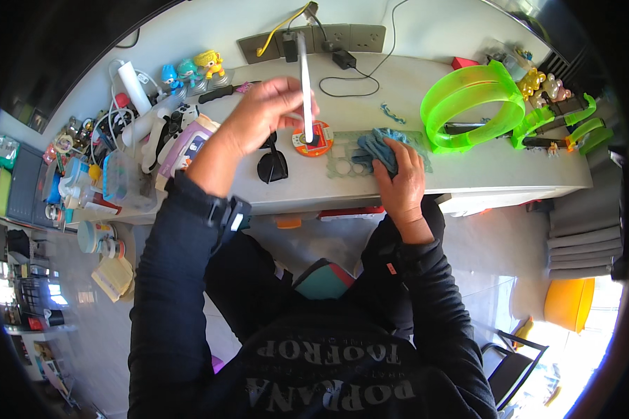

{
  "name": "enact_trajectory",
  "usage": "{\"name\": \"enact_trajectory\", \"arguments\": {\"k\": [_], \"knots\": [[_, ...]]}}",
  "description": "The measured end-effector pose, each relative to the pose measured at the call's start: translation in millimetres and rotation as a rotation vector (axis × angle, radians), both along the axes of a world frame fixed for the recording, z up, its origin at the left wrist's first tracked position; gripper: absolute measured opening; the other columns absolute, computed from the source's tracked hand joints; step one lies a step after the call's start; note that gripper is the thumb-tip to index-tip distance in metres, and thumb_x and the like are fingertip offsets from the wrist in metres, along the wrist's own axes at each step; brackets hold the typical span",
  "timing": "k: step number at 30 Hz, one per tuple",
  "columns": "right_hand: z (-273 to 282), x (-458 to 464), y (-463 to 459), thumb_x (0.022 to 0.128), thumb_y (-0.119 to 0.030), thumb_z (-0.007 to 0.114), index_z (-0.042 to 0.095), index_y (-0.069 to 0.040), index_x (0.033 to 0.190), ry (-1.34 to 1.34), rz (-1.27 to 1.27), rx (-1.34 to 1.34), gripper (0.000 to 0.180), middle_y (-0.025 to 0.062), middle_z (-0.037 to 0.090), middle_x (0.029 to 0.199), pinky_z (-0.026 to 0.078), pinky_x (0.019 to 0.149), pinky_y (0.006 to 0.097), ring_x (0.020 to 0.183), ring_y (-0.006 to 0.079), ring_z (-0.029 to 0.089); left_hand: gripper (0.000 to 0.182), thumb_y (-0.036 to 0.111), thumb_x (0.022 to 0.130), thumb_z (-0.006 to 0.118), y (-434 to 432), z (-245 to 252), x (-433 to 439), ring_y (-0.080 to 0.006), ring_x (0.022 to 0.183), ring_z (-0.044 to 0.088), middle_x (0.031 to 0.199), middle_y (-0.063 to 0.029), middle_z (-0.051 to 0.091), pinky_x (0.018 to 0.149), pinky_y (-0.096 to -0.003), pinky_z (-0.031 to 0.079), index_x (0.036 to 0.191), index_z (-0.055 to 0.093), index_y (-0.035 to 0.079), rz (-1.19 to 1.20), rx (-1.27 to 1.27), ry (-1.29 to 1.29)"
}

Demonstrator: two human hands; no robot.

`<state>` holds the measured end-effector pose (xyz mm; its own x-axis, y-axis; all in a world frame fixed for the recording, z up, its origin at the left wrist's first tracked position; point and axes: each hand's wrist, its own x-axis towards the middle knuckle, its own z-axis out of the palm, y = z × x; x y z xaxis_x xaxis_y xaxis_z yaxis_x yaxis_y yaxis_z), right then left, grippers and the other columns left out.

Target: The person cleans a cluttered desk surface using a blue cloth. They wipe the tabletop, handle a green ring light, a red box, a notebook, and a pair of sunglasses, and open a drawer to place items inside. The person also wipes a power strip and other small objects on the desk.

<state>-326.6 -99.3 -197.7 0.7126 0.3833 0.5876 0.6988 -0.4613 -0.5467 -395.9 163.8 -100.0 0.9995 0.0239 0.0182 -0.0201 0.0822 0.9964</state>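
My left hand [272, 107] is raised over the desk and pinches a long, thin white object [305, 89], seen almost edge-on and held upright. What kind of thing it is I cannot tell. Below it lies a round orange disc [322, 149] with a printed picture. Folded black sunglasses [272, 166] rest beside the disc, partly behind my left hand. My right hand [404, 180] grips a crumpled blue cloth [369, 152], pressing it onto a translucent green stencil sheet [340, 166] with cut-out shapes.
A bright green plastic loop track [432, 123] stands at the right. Toy figurines [188, 72], a white game controller [157, 139], a purple-and-white pack [181, 149] and a clear plastic bin [128, 180] crowd the left. A black power adapter [344, 59] with its cable lies at the back.
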Motion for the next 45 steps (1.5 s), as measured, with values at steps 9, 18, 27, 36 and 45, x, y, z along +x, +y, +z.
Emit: {"name": "enact_trajectory", "arguments": {"k": [9,18,27,36,45], "knots": [[58,-30,-9,0.097,-0.038,0.054,0.06,0.003,0.122,0.893,0.612,0.532,0.048,0.0144,0.064,0.118,0.041,0.102,0.0364,0.112,0.0226,0.058,0.018,0.018,0.097,0.052,-103,-12,-67,-0.0179,0.073,0.067,0.082,-0.0081,0.065,0.061,-0.0238,0.052,0.104,0.057,0.002,-0.114,-0.075,0.194],[58,-36,-17,0.097,-0.019,0.057,0.067,0.0,0.104,1.187,0.543,0.694,0.023,0.0059,0.067,0.086,0.055,0.069,0.0294,0.083,0.0141,0.064,0.022,0.016,0.099,0.051,-124,-28,-73,-0.0184,0.074,0.067,0.086,-0.0085,0.065,0.065,-0.027,0.055,0.109,0.058,-0.003,-0.104,-0.071,0.245],[44,-62,-30,0.098,-0.018,0.056,0.068,0.004,0.103,1.275,0.594,0.473,0.026,0.0076,0.068,0.088,0.051,0.077,0.0276,0.082,0.0123,0.062,0.015,0.009,0.097,0.053,-139,-56,-96,-0.0165,0.075,0.066,0.086,-0.0077,0.065,0.065,-0.0245,0.051,0.104,0.058,-0.003,-0.042,-0.076,0.24],[6,-91,-44,0.096,-0.012,0.059,0.057,0.007,0.121,1.274,0.734,0.409,0.032,0.0081,0.063,0.092,0.049,0.06,0.0238,0.067,0.0121,0.062,0.015,0.003,0.097,0.049,-141,-85,-118,-0.0167,0.082,0.067,0.095,-0.0074,0.065,0.075,-0.0284,0.056,0.108,0.057,-0.003,-0.022,-0.052,0.287],[12,-87,-46,0.099,-0.007,0.048,0.058,0.006,0.117,1.088,0.467,0.425,0.024,0.0037,0.063,0.084,0.048,0.07,0.0228,0.076,0.0084,0.059,0.017,0.004,0.096,0.055,-141,-91,-126,-0.0147,0.083,0.067,0.09,-0.0076,0.067,0.074,-0.0269,0.054,0.111,0.06,-0.003,-0.031,0.13,0.228]]}}
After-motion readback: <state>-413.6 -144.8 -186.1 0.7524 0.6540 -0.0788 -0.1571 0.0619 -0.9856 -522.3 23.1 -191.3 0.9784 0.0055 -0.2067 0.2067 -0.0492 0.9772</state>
